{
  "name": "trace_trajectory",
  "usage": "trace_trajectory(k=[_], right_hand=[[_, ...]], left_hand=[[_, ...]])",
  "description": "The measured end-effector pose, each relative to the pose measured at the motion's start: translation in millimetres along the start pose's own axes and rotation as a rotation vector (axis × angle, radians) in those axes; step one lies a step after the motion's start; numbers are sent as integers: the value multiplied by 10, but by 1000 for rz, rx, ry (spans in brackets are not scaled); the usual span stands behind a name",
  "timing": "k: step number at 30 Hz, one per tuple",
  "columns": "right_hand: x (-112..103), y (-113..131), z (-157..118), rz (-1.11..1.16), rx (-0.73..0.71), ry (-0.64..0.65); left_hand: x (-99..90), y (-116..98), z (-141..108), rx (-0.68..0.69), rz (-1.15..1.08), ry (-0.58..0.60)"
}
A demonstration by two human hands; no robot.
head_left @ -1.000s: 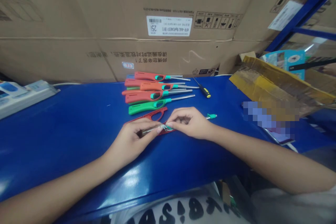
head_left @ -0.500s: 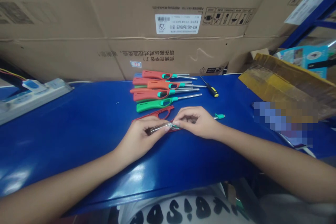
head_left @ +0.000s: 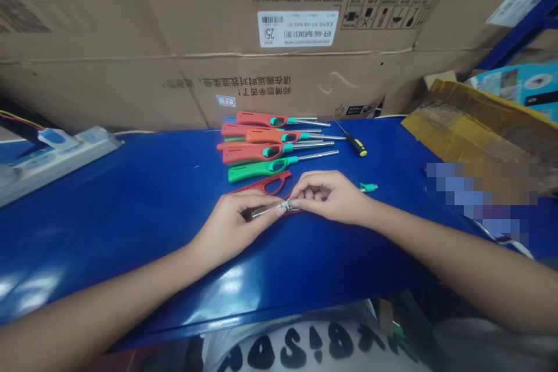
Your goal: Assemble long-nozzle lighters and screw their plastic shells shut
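My left hand (head_left: 231,221) grips a slim, see-through lighter fuel tank (head_left: 264,209) between thumb and fingers. The thumb and fingertips of my right hand (head_left: 335,197) pinch the small pale fitting (head_left: 287,204) at the tank's right end; its details are too small to make out. Behind my fingers lies a red lighter casing half (head_left: 274,183), with more red casing partly hidden under my hands. A green-tipped metal piece (head_left: 368,188) shows just beyond my right wrist. Several assembled gas lighters (head_left: 255,152), red, orange and green, lie in a pile behind.
A black and yellow screwdriver (head_left: 358,146) lies right of the lighters. On the left is a white power strip (head_left: 65,160). Large cardboard boxes (head_left: 131,81) stand along the back of the blue table (head_left: 143,197). A taped yellow-brown package (head_left: 475,133) sits at right, beside a blurred-out object.
Both hands stay at the same spot with the tank between them, fingers shifted only slightly at the fitting. The whole view has tilted a little.
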State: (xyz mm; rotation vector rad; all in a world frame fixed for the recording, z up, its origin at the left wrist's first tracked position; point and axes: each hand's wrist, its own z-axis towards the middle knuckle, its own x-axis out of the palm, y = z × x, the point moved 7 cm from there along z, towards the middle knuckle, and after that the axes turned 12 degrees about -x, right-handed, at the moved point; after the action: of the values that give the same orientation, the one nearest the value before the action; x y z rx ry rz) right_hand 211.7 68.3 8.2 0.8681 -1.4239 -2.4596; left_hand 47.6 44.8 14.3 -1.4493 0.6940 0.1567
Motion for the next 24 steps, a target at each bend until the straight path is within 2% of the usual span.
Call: trace_trajectory(k=[17,24], right_hand=[[46,42,-7,19,-5,52],[36,10,-7,11,41,57]], left_hand=[[47,7,-14,42,-23,-15],[-10,-5,-8,60,-43,-59]])
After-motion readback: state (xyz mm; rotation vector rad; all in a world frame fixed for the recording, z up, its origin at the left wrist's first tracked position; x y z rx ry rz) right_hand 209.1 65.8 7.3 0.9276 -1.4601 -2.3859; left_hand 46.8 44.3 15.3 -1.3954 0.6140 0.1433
